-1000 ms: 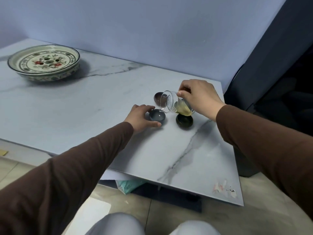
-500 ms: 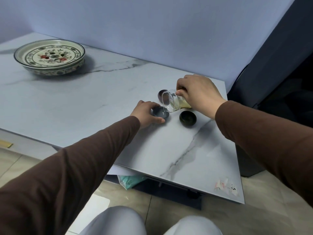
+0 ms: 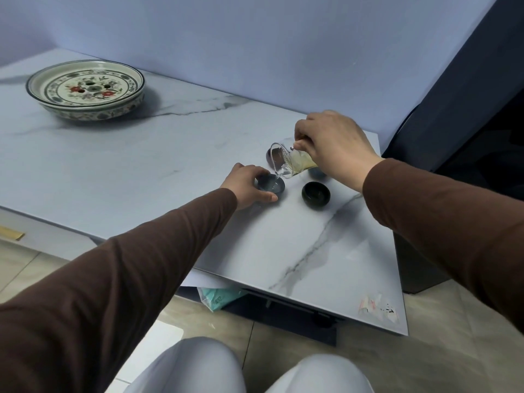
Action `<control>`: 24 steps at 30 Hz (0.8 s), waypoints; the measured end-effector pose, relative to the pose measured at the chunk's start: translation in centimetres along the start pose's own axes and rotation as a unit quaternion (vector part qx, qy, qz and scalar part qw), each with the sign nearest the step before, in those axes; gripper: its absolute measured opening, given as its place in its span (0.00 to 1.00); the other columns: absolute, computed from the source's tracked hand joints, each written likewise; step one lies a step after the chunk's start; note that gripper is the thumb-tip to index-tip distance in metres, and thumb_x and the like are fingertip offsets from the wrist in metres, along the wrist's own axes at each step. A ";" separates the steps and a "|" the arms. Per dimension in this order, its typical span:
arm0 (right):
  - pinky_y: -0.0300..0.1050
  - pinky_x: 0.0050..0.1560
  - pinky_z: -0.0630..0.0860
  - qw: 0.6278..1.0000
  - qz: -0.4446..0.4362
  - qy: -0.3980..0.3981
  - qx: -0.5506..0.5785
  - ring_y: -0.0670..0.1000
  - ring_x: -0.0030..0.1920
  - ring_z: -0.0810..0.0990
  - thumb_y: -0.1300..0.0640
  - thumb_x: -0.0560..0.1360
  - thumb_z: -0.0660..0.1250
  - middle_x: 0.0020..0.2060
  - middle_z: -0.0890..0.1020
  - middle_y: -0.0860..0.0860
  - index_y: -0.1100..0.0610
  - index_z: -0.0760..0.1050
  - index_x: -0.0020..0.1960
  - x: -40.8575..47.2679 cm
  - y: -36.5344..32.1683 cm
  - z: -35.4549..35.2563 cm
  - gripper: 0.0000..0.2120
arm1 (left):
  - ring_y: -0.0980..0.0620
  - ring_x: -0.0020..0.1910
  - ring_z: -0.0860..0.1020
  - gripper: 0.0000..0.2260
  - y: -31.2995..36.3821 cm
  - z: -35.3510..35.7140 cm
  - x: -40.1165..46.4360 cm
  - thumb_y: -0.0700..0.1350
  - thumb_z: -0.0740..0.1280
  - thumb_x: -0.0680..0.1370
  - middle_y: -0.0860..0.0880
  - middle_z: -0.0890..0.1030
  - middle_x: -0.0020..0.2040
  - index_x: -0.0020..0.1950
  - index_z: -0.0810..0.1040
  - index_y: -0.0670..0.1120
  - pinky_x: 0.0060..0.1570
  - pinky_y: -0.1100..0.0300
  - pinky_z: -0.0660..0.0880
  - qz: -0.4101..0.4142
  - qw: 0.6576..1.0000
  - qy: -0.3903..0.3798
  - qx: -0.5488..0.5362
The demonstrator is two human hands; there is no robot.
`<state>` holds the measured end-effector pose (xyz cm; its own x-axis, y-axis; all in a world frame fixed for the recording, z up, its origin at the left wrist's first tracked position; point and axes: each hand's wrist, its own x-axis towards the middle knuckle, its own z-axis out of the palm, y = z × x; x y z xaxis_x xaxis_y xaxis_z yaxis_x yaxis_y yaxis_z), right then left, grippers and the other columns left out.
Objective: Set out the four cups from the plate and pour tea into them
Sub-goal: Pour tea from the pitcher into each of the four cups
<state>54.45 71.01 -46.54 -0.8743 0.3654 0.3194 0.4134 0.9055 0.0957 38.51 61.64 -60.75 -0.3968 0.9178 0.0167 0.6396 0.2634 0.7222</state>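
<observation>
My right hand (image 3: 333,143) grips a clear glass pitcher (image 3: 289,161) of yellowish tea, tipped left so its spout hangs over a grey-blue cup (image 3: 270,186). My left hand (image 3: 246,187) holds that cup on the marble table, thumb at its front. A dark green-black cup (image 3: 315,195) stands to the right. A brownish cup (image 3: 269,157) shows partly behind the pitcher, and a bluish cup (image 3: 317,173) peeks out under my right hand. The patterned plate (image 3: 85,89) sits at the far left with no cup on it.
The marble table (image 3: 170,154) backs onto a pale blue wall. Its right edge meets a dark curtain or cabinet (image 3: 467,95). A torn sticker (image 3: 378,307) marks the near right corner. A teal bag (image 3: 218,297) lies on the floor under the table edge.
The pitcher has tipped further and shifted left, from above the dark cup to over the grey-blue cup. My left hand stays on that cup.
</observation>
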 end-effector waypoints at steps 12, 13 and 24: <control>0.49 0.44 0.69 0.999 -0.014 0.024 -0.018 0.59 0.51 0.75 0.50 0.79 0.64 0.47 0.80 0.53 0.55 0.78 0.50 0.1 0.6 -0.3 0.09 | 0.50 0.62 0.66 0.28 0.0 0.0 0.1 0.56 0.76 0.67 0.51 0.79 0.57 0.65 0.76 0.52 0.59 0.58 0.66 -0.002 1.000 -0.009 0.005; 0.49 0.44 0.69 0.999 -0.014 0.026 -0.018 0.58 0.51 0.75 0.50 0.79 0.64 0.47 0.80 0.53 0.55 0.78 0.50 0.1 0.6 -0.3 0.09 | 0.50 0.62 0.65 0.28 0.0 0.0 0.1 0.56 0.76 0.67 0.50 0.79 0.58 0.65 0.76 0.52 0.58 0.59 0.66 -0.003 1.000 -0.009 0.004; 0.48 0.43 0.67 0.999 -0.015 0.034 -0.009 0.59 0.50 0.75 0.51 0.79 0.64 0.47 0.80 0.53 0.55 0.78 0.51 0.0 0.5 -0.5 0.09 | 0.48 0.64 0.66 0.28 0.3 -0.2 0.0 0.56 0.77 0.67 0.50 0.79 0.59 0.65 0.76 0.52 0.61 0.56 0.67 0.000 1.000 -0.008 0.015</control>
<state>54.79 71.32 -45.99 -0.8673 0.3214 0.3801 0.3916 0.9119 0.1226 38.57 61.68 -60.44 -0.3864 0.9223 0.0048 0.6592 0.2726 0.7008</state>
